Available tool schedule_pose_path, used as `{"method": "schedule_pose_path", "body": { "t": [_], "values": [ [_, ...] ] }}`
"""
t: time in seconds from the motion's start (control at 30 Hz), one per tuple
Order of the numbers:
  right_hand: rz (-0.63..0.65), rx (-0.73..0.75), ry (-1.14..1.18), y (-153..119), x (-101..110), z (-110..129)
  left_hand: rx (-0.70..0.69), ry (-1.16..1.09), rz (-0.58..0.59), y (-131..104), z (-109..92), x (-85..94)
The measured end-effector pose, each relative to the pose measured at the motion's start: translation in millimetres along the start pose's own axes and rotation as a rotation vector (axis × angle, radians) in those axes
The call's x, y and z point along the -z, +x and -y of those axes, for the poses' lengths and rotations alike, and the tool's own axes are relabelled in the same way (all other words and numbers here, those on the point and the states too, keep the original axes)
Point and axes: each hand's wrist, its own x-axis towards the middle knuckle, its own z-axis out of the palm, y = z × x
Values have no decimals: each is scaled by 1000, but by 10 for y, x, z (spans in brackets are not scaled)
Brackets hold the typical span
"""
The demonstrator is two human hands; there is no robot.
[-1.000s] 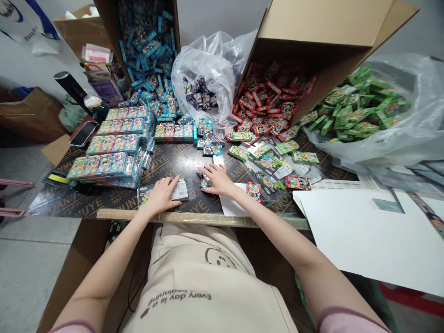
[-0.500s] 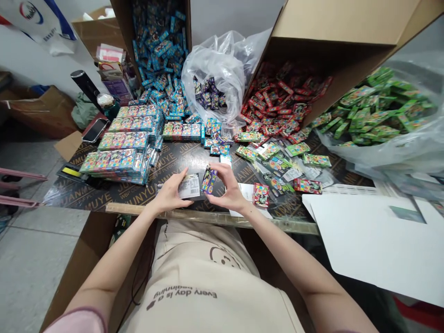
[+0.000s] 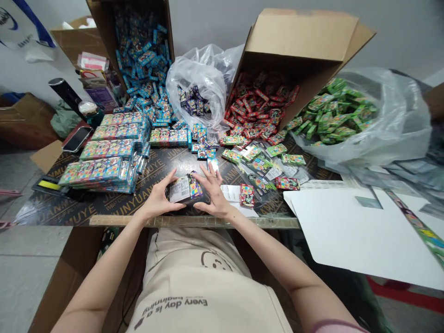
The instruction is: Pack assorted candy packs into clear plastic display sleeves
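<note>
My left hand (image 3: 160, 196) curls around the left end of a packet with a white barcode label (image 3: 179, 189), thumb at the near edge and fingers at the far edge. A small purple printed box (image 3: 195, 185) lies against the packet's right end, partly covered by fingers. My right hand (image 3: 214, 192) is spread over the table at that box's right side, its index finger and thumb touching or close to it. A red printed box (image 3: 247, 195) rests on white paper (image 3: 233, 192) right of my right hand.
Stacked wrapped multi-packs (image 3: 100, 157) stand at the left, near a phone (image 3: 77, 138). Behind are loose blue boxes (image 3: 144, 58), a plastic bag (image 3: 215, 76) of purple ones, a carton (image 3: 298, 37) of red ones and green boxes (image 3: 336, 111). White card sheets (image 3: 350, 231) overhang the front right.
The purple box has gone from my right hand's upright pinch to lying against the labelled packet. My right fingers have spread apart. The camera view has shifted.
</note>
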Motion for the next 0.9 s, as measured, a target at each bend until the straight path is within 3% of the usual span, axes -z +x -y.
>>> {"method": "schedule_pose_path", "body": {
  "t": [0.13, 0.27, 0.33, 0.43, 0.5, 0.53, 0.67, 0.8, 0.9],
  "values": [
    [-43, -9, -216, -87, -50, -2, 10, 37, -8, 64, -5, -52],
    [16, -26, 17, -34, -29, -126, 8, 89, 6, 96, -7, -133],
    [-97, -99, 74, 101, 56, -318, 20, 127, 10, 104, 8, -179],
    [-326, -295, -94, 440, 252, -791, 21, 204, 71, 106, 29, -241],
    [-288, -440, -312, 706, 389, -1161, -4, 247, 136, 101, 27, -275],
    [-207, -491, -405, 832, 448, -1337, -20, 268, 168, 97, 20, -289],
    [12, -493, -699, 1209, 558, -1842, -52, 337, 217, 76, -12, -317],
    [64, -491, -780, 1409, 519, -2016, -41, 375, 137, 66, -10, -273],
    [-23, -568, -695, 1478, 530, -1979, -23, 400, 81, 56, 13, -186]
  ]
}}
